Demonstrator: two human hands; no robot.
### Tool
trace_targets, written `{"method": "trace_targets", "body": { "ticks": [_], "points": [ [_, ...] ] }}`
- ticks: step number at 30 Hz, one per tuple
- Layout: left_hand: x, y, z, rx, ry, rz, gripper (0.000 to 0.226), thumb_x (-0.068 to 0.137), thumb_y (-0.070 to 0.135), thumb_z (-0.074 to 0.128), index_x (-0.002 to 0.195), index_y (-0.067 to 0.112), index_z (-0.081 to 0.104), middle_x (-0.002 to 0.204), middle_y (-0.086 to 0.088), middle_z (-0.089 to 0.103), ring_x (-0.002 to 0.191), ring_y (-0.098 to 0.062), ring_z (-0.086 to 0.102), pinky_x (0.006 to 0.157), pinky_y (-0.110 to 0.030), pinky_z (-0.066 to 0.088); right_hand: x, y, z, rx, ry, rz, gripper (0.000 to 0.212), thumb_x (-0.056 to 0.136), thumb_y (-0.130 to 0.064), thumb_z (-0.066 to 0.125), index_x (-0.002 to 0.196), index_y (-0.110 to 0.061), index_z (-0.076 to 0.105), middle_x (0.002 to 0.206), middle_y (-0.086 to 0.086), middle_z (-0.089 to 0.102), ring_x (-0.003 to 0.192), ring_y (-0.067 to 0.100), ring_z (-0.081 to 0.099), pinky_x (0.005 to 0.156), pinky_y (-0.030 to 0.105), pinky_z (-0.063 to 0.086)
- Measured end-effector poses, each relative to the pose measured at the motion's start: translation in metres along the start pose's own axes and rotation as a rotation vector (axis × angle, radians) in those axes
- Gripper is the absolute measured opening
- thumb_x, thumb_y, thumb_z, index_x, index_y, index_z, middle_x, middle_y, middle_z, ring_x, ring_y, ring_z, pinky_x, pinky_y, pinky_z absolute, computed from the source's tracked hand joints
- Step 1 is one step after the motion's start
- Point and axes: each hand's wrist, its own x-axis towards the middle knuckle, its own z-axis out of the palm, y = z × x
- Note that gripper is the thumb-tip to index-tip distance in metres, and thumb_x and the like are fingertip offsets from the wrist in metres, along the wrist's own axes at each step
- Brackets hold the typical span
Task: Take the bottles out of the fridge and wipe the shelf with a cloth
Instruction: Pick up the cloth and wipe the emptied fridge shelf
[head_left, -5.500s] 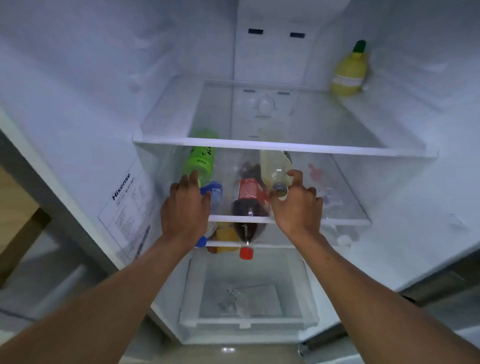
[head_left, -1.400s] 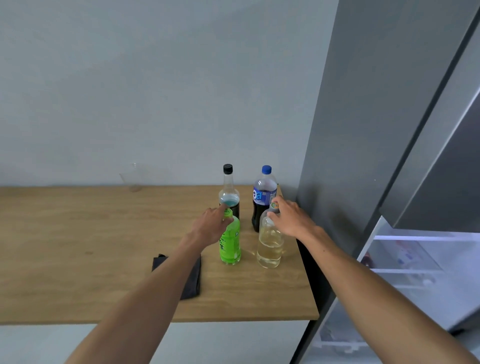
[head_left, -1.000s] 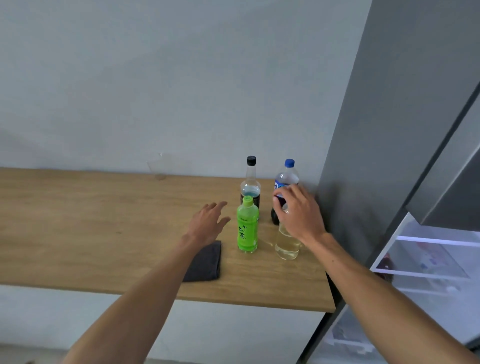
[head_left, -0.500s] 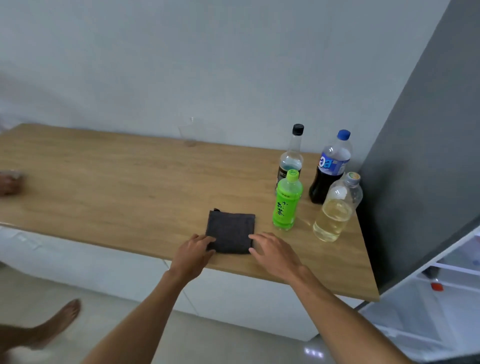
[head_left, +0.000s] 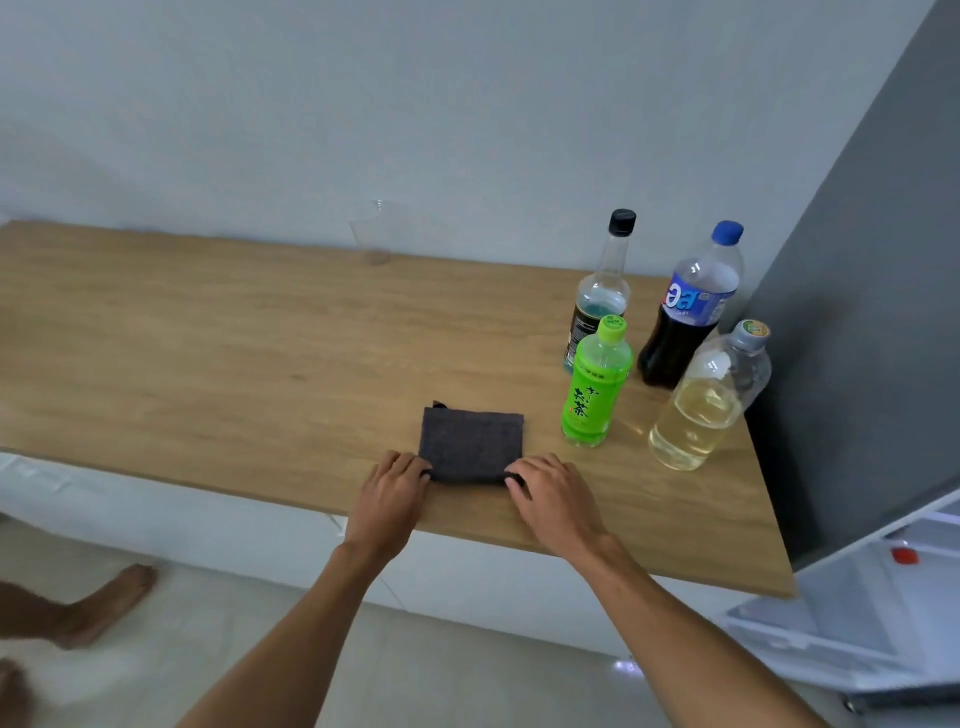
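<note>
Head view has my left hand (head_left: 393, 486) and right hand (head_left: 549, 492) curled at the two near corners of the folded dark cloth (head_left: 470, 446), fingertips pinching its front edge. It lies flat on the wooden counter (head_left: 218, 353), long axis running left to right, close to the near edge. Just right of it stand four upright bottles: the green tea bottle (head_left: 595, 384), the pale yellow bottle (head_left: 706, 402), the black-capped bottle (head_left: 602, 291) and the blue-capped cola bottle (head_left: 688, 312). Bare counter stretches left; the fridge (head_left: 862, 291) bounds the right.
</note>
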Motion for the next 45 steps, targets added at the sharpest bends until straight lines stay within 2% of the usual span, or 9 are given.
{"method": "trace_targets", "body": {
  "ticks": [4, 11, 18, 23, 26, 30, 35, 40, 45],
  "points": [
    [0.002, 0.008, -0.017, -0.086, 0.051, 0.02, 0.017, 0.1, 0.023, 0.037, 0.106, 0.018, 0.053, 0.102, 0.003, 0.059, 0.096, -0.018, 0.051, 0.08, -0.034, 0.046, 0.0, -0.005, -0.025, 0.19, 0.008, 0.087, 0.018, 0.092, -0.037, 0.047, 0.099, -0.027, 0.06, 0.098, -0.005, 0.069, 0.096, 0.019, 0.059, 0.081, 0.038, 0.049],
    [0.008, 0.043, -0.061, -0.394, 0.055, 0.0, 0.015, 0.1, 0.027, 0.033, 0.101, 0.022, 0.047, 0.092, 0.0, 0.06, 0.079, -0.02, 0.056, 0.067, -0.04, 0.048, -0.011, -0.017, -0.079, 0.503, 0.106, 0.232, 0.014, 0.094, -0.033, 0.05, 0.094, -0.021, 0.055, 0.092, -0.003, 0.065, 0.087, 0.019, 0.059, 0.078, 0.035, 0.047],
    [0.005, 0.099, -0.1, -0.482, 0.087, 0.101, 0.015, 0.099, 0.022, 0.041, 0.092, 0.027, 0.054, 0.081, 0.013, 0.058, 0.074, -0.001, 0.053, 0.062, -0.017, 0.038, -0.049, -0.003, -0.14, 0.563, 0.134, 0.298, 0.016, 0.096, -0.039, 0.046, 0.1, -0.027, 0.055, 0.091, -0.003, 0.068, 0.083, 0.019, 0.064, 0.079, 0.037, 0.05],
    [0.0, 0.165, -0.116, -0.505, 0.139, 0.167, 0.014, 0.096, 0.016, 0.047, 0.092, 0.025, 0.058, 0.077, 0.014, 0.058, 0.075, 0.0, 0.054, 0.064, -0.011, 0.038, -0.09, 0.022, -0.195, 0.56, 0.216, 0.302, 0.021, 0.098, -0.033, 0.046, 0.111, -0.02, 0.056, 0.097, -0.006, 0.063, 0.091, 0.015, 0.059, 0.079, 0.03, 0.046],
    [-0.009, 0.213, -0.117, -0.502, 0.15, 0.209, 0.012, 0.096, 0.018, 0.048, 0.094, 0.024, 0.058, 0.08, 0.009, 0.061, 0.072, -0.007, 0.053, 0.063, -0.016, 0.037, -0.127, 0.047, -0.223, 0.544, 0.251, 0.317, 0.024, 0.098, -0.036, 0.045, 0.114, -0.021, 0.056, 0.104, -0.004, 0.065, 0.096, 0.014, 0.061, 0.079, 0.027, 0.049],
    [-0.03, 0.292, -0.106, -0.508, 0.173, 0.23, 0.011, 0.095, 0.02, 0.051, 0.1, 0.019, 0.061, 0.084, 0.005, 0.063, 0.072, -0.014, 0.053, 0.061, -0.023, 0.036, -0.193, 0.088, -0.26, 0.503, 0.288, 0.351, 0.026, 0.099, -0.036, 0.043, 0.116, -0.02, 0.055, 0.106, -0.002, 0.065, 0.092, 0.008, 0.058, 0.065, 0.008, 0.039],
    [-0.058, 0.397, -0.08, -0.547, 0.112, 0.261, 0.011, 0.095, 0.024, 0.052, 0.096, 0.02, 0.061, 0.08, 0.003, 0.065, 0.07, -0.018, 0.056, 0.063, -0.033, 0.042, -0.278, 0.149, -0.303, 0.454, 0.364, 0.444, 0.021, 0.099, -0.03, 0.046, 0.11, -0.016, 0.058, 0.1, 0.001, 0.066, 0.087, 0.013, 0.06, 0.066, 0.005, 0.037],
    [-0.075, 0.488, -0.048, -0.573, 0.024, 0.39, 0.012, 0.096, 0.025, 0.049, 0.097, 0.026, 0.061, 0.089, 0.008, 0.066, 0.078, -0.009, 0.059, 0.07, -0.024, 0.042, -0.353, 0.214, -0.327, 0.411, 0.415, 0.538, 0.021, 0.098, -0.029, 0.048, 0.106, -0.014, 0.06, 0.1, 0.007, 0.07, 0.09, 0.024, 0.065, 0.079, 0.032, 0.051],
    [-0.072, 0.56, -0.01, -0.601, -0.133, 0.441, 0.012, 0.097, 0.029, 0.047, 0.092, 0.035, 0.056, 0.092, 0.009, 0.064, 0.083, -0.007, 0.06, 0.072, -0.014, 0.042, -0.404, 0.271, -0.339, 0.404, 0.422, 0.654, 0.021, 0.099, -0.031, 0.045, 0.108, -0.016, 0.058, 0.099, 0.001, 0.067, 0.089, 0.018, 0.063, 0.082, 0.029, 0.05]
  ]
}}
